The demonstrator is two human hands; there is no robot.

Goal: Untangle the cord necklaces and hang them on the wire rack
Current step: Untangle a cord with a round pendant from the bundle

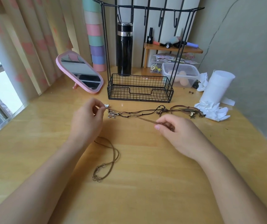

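a pale yellow wooden table [145,183] sits in a corner, with striped curtains [32,38] and a window on the left and a greenish wall on the right. at the back stands one black wire rack [140,88] with a basket base and four hooks along its top bar, all bare. one pink mirror [81,72], one black flask [124,49], one clear lidded box [180,75] and one white paper roll [215,86] stand around it. the left hand [87,120] pinches a silver pendant [107,105] and the right hand [178,131] is closed on a brown cord [137,117], stretched taut between the two hands above the table. a tangle of dark cord necklaces [169,110] lies just in front of the rack. one loose brown necklace with rings [108,157] lies between the forearms.
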